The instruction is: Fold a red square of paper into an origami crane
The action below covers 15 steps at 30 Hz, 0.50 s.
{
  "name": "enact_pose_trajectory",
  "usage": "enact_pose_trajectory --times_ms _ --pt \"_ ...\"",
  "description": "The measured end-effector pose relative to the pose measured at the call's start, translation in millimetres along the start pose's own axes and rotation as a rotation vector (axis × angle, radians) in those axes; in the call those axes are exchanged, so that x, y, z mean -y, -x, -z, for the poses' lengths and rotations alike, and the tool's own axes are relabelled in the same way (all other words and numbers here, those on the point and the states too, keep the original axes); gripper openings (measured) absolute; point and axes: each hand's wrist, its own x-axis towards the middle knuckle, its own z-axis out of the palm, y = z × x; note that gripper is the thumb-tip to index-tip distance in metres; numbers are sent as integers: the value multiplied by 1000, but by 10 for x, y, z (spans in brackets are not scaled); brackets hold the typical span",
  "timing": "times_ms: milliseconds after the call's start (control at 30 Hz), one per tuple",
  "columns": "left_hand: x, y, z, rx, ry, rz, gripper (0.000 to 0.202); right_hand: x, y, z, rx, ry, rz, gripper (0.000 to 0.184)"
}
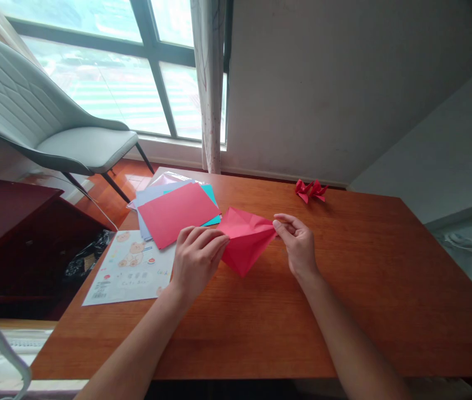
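Observation:
A creased red paper square point(244, 239) is held just above the wooden table point(365, 289), partly folded. My left hand point(196, 258) pinches its left corner with curled fingers. My right hand point(298, 241) pinches its right corner between thumb and forefinger. Both hands are closed on the sheet, which sags to a point between them.
A stack of coloured paper sheets point(175, 214), red on top, lies at the table's left. A printed packaging card point(130, 269) rests nearer me. Two small red folded paper figures point(311, 190) sit at the far edge. A grey chair point(44, 116) stands by the window.

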Motion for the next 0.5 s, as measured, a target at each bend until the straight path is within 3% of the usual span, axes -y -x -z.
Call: enact_pose_trajectory --times_ms 367,433,500 --pt "23 -1 3 -4 13 6 9 -47 -43 49 -65 98 98 31" --pt "26 -1 1 -4 15 10 9 -14 -31 70 -88 221 241 27" --pt "24 -1 1 5 13 9 9 40 -5 90 -71 436 489 20"
